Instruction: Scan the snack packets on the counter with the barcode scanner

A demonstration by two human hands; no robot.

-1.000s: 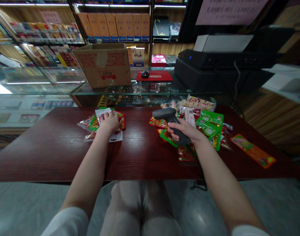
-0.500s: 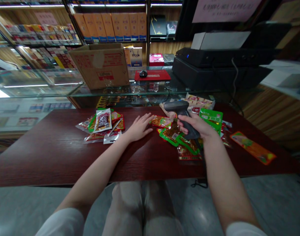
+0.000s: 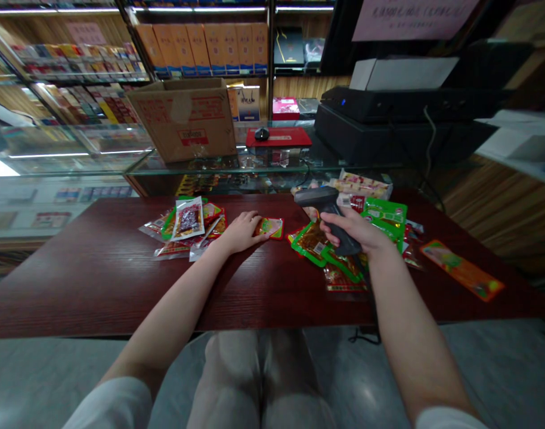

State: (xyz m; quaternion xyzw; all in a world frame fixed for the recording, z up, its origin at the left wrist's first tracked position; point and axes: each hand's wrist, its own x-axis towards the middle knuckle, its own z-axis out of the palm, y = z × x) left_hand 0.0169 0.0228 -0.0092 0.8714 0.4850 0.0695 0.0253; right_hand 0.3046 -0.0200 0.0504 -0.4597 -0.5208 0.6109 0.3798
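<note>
My left hand [image 3: 241,232] lies low over the table, its fingers on the left end of a small red-edged snack packet [image 3: 272,228] that sits flat on the wood. In my right hand [image 3: 355,229] is a dark barcode scanner [image 3: 319,196], gripped by its handle with the head turned left. Beneath the scanner spreads a heap of green- and red-edged snack packets [image 3: 310,243]. A second pile of packets [image 3: 189,220], topped by a white-edged one, rests left of my left hand.
A long orange packet [image 3: 463,268] lies at the right of the dark red table [image 3: 98,286]. Behind stands a glass counter with an open cardboard box [image 3: 187,122], a mouse [image 3: 261,134] on a red pad and black machines [image 3: 402,119]. The scanner's cable hangs over the front edge.
My left hand has drawn the red-edged packet leftward, away from the heap on the right. My right hand and the scanner have barely moved.
</note>
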